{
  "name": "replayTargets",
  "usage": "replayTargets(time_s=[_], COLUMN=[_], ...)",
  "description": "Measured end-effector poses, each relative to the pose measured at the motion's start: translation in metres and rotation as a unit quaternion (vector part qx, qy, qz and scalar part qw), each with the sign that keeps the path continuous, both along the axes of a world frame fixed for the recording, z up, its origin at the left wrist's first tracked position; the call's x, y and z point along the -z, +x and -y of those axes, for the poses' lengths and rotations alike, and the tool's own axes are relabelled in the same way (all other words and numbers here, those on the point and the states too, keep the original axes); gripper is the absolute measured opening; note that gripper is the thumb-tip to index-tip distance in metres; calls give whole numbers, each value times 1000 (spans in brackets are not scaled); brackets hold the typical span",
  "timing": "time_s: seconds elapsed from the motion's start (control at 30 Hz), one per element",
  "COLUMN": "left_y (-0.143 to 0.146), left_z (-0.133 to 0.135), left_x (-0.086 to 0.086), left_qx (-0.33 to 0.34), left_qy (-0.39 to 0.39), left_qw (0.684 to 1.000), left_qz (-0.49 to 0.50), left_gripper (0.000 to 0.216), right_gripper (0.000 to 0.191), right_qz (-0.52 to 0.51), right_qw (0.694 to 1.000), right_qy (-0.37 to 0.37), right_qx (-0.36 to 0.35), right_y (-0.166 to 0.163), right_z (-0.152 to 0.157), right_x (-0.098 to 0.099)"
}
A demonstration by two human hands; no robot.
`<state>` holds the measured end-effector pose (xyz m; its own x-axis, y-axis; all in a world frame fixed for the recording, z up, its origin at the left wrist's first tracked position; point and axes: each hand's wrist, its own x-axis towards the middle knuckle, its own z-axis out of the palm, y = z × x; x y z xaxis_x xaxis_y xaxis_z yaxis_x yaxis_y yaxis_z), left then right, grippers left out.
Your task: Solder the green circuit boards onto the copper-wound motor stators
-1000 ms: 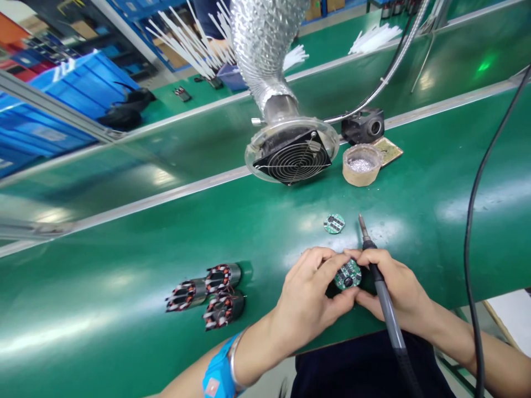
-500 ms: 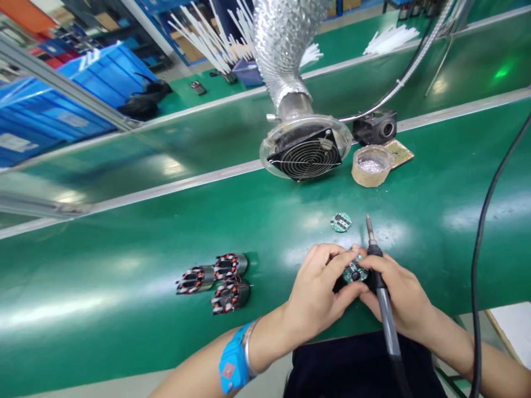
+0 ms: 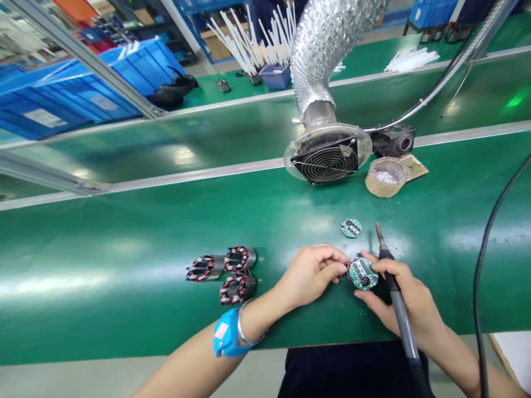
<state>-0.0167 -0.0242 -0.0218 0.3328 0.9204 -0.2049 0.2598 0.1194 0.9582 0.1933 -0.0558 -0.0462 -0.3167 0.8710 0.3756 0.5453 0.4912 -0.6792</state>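
Note:
A round green circuit board (image 3: 363, 273) with dark chips faces up between my hands, apparently seated on a part whose dark side barely shows below it. My left hand (image 3: 315, 275) is closed in a pinch at the board's left edge; what lies between the fingertips is too small to make out. A soldering iron (image 3: 400, 312) rests in my right hand (image 3: 410, 298), its tip pointing up and away from me. The right fingers also reach round the board's right side. Another round circuit board (image 3: 351, 228) lies flat on the bench just beyond.
Three motor stators (image 3: 236, 271) with copper windings stand to the left on the green bench (image 3: 124, 309). A fume extractor fan (image 3: 329, 163) hangs ahead. Behind the boards are a round tub (image 3: 385, 178) of silvery bits and a black holder (image 3: 394, 141). A black cable (image 3: 481, 265) runs at right.
My left hand has drawn back leftward from around the board to a pinch at its edge, leaving the board's face uncovered. My right hand still holds the soldering iron. The camera view has shifted.

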Motion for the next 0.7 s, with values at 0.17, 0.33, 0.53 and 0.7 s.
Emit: replayTargets(time_s=[0.17, 0.33, 0.53, 0.7], left_y=[-3, -2, 8, 8], left_z=[9, -1, -21, -24], left_x=[-4, -5, -20, -26], left_qx=[21, 5, 17, 24], left_qy=[260, -144, -392, -444], left_qw=[958, 989, 918, 896], left_qz=[-118, 14, 62, 19], left_gripper=[17, 25, 23, 23], right_gripper=[38, 36, 34, 34], right_qz=[11, 3, 5, 4], right_qw=[1000, 1000, 1000, 1000], right_qy=[9, 0, 16, 17], right_qx=[2, -11, -14, -20], right_y=[1, 1, 1, 1], right_z=[0, -1, -2, -2], right_x=[1, 3, 4, 5])
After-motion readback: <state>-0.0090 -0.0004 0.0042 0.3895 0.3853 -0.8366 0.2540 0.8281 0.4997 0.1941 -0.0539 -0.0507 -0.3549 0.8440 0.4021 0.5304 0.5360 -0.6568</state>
